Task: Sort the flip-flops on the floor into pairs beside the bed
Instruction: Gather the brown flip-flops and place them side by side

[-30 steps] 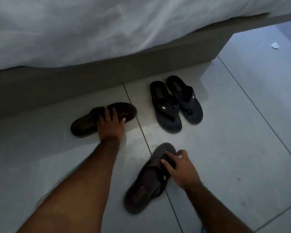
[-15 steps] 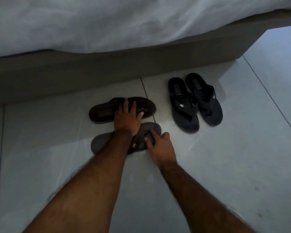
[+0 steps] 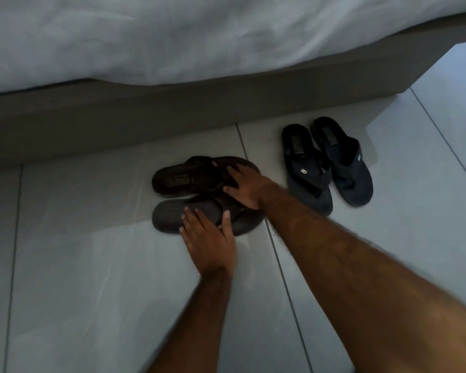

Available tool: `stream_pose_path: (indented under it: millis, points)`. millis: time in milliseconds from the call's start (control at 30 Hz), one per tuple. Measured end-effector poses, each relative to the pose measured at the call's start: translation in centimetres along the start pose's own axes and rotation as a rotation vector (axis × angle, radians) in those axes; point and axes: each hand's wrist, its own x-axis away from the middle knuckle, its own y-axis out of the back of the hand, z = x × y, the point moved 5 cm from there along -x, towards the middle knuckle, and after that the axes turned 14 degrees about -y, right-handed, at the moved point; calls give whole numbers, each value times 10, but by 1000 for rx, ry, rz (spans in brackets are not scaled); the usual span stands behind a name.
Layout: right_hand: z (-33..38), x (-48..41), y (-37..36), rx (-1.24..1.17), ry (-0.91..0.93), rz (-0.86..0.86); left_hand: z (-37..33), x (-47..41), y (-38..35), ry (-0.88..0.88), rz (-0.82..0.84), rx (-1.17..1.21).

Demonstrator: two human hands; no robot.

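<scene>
Two brown flip-flops lie side by side on the tiled floor, both lengthwise along the bed (image 3: 226,114). The far brown flip-flop (image 3: 178,179) is nearer the bed and the near brown flip-flop (image 3: 170,214) touches it. My left hand (image 3: 209,238) presses palm-down on the near one, its thumb by the strap. My right hand (image 3: 244,185) reaches in from the right and holds the far one at its straps. A dark blue pair (image 3: 326,162) stands together to the right, toes pointing towards me.
The grey bed base runs across the view under a hanging white sheet (image 3: 199,36). Its corner is at the upper right. Pale floor tiles (image 3: 92,292) spread out to the left, to the right and towards me.
My hands have swapped. The left went from the far brown flip-flop to the near one, the right from the near one to the far one's straps. The near flip-flop now touches the far one.
</scene>
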Motion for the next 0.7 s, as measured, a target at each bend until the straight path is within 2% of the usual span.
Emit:
stream_pose_path:
  millis: [133,333,467,533,700]
  points:
    - [-1,8,-12,-103,-27,-77,16,-46,15,-100,60,-98]
    - [9,12,-14,-79,6,-168,28,-103,34,-196,220,-188]
    - [16,22,-16,-32,148,-277,33,-119,40,-180,309,-160]
    - [18,27,-26,-45,216,-256,36,-121,41,-212,329,-153]
    - [21,26,-37,-169,172,-201,46,-129,40,-289,338,-189]
